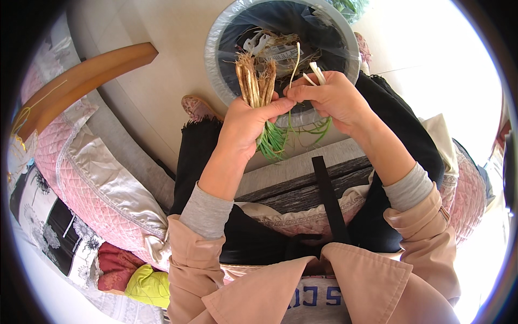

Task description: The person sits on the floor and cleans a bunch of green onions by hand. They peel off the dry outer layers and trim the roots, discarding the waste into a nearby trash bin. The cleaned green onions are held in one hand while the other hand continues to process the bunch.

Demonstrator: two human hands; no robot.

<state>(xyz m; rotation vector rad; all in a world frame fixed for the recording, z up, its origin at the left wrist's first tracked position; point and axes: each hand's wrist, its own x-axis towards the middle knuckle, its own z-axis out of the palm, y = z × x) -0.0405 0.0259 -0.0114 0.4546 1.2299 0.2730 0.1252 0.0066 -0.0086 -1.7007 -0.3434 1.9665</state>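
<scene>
My left hand [249, 119] grips a bunch of unpeeled spring onions [251, 83], roots pointing up and green tops [272, 141] hanging below the palm. Several clean white spring onion stalks [317, 74] stick out above my right hand [342, 95], with their green leaves trailing underneath. Between the right thumb and fingertips is a single thin stalk [296, 65], its pale end upright. My fingertips almost meet over the near rim of a round waste bin [211, 54], which has a clear plastic liner. Inside it lie root scraps [283, 40] and a crumpled wrapper [283, 53].
Behind the bin sits a bag of greens [350, 8]. To the left, a wooden armrest [89, 81] juts out above a pink quilted sofa cover [93, 194]. My shoe [198, 108] rests on the tiled floor [170, 69] beside the bin. A black strap [330, 198] hangs between my knees.
</scene>
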